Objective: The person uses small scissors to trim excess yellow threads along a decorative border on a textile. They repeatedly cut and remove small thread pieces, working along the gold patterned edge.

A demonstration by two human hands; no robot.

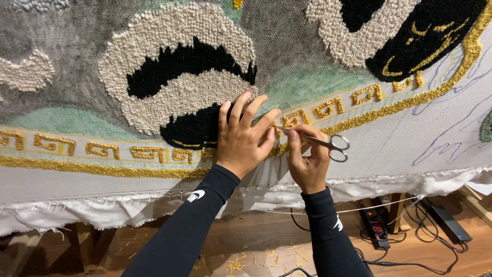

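Observation:
A large tufted rug cloth point(66, 174) hangs stretched in front of me, with cream and black looped shapes and a gold key-pattern border point(102, 151). My left hand point(241, 138) lies flat on the cloth with fingers spread, over a black tufted patch point(192, 128) and the gold border. My right hand point(307, 161) holds small silver scissors point(323, 142), their tips pointing left at the gold yarn beside my left fingers. Both arms wear black sleeves.
The cloth's lower edge point(118, 213) is stapled and frayed over a wooden frame. Below, a wooden floor point(256, 236) carries yellow yarn snippets point(238, 264), a power strip point(376, 225), a black adapter point(451, 223) and cables. Blue pen lines point(451, 138) mark untufted cloth at right.

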